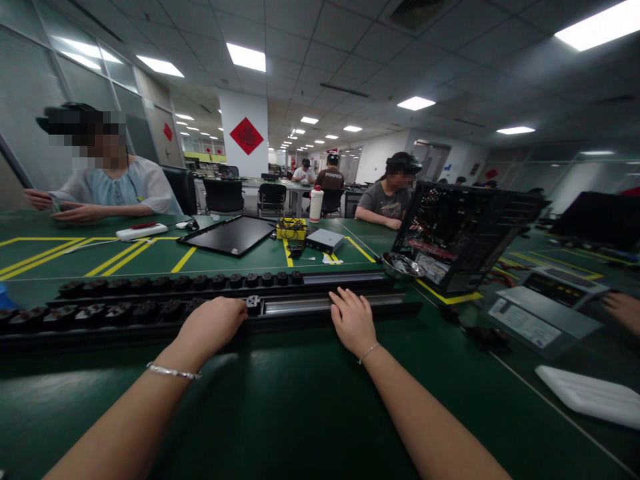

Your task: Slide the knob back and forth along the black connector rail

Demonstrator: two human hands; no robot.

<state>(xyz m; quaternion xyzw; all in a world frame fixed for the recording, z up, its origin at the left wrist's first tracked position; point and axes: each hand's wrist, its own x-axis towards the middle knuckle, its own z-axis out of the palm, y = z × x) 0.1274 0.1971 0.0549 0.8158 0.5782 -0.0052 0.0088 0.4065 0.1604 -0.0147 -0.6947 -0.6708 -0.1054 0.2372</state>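
Two long black rails lie side by side across the green table, each lined with dark round socket-like modules. On the near rail (pixel 300 308), my left hand (pixel 213 328) is closed, fingers curled down over the row. Its fingertips come up against a module with a pale cross-shaped top (pixel 253 305); what is under the fingers is hidden. My right hand (pixel 354 323) lies open farther right, fingers stretched out over the bare metal channel of the same rail. Behind it runs the far rail (pixel 345 277), its modules (pixel 210 282) filling the left and middle part.
An open computer case (pixel 465 233) stands at the right, a metal bowl (pixel 403 265) beside it. A power supply unit (pixel 545 310) and a white foam piece (pixel 590 393) are nearer. Behind the rails lie a black panel (pixel 233 235) and a yellow box (pixel 291 230). Co-workers sit across.
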